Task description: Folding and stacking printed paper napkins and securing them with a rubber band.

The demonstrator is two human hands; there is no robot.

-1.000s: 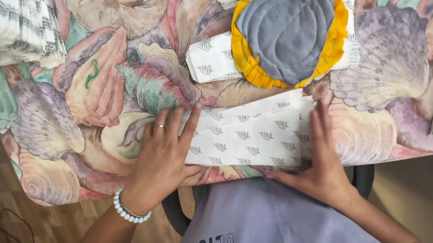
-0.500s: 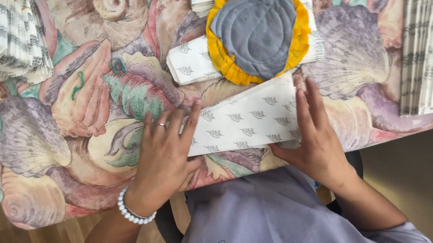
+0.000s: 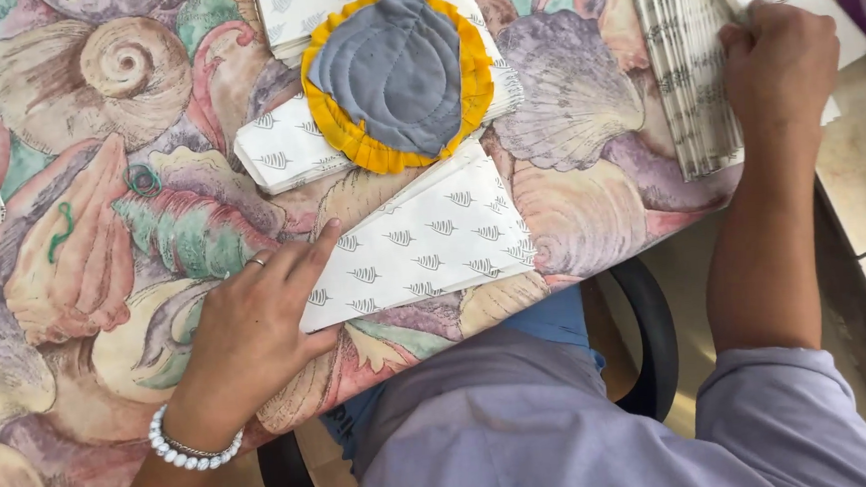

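the left hand, fingers spread flat, pressed on the near-left edge of a folded white paper sheet with small grey leaf prints lying on the seashell-patterned tablecloth. the right hand, loosely curled, rested on a stack of matching folded papers at the table's right; whether it gripped one was unclear.

Single view: head camera, worn by person, looking steeply down over own torso at table edge. Close range, arm's reach. Left hand lower left of frame, right hand upper right corner. Floor visible right of right hand. No second view, no shared area.
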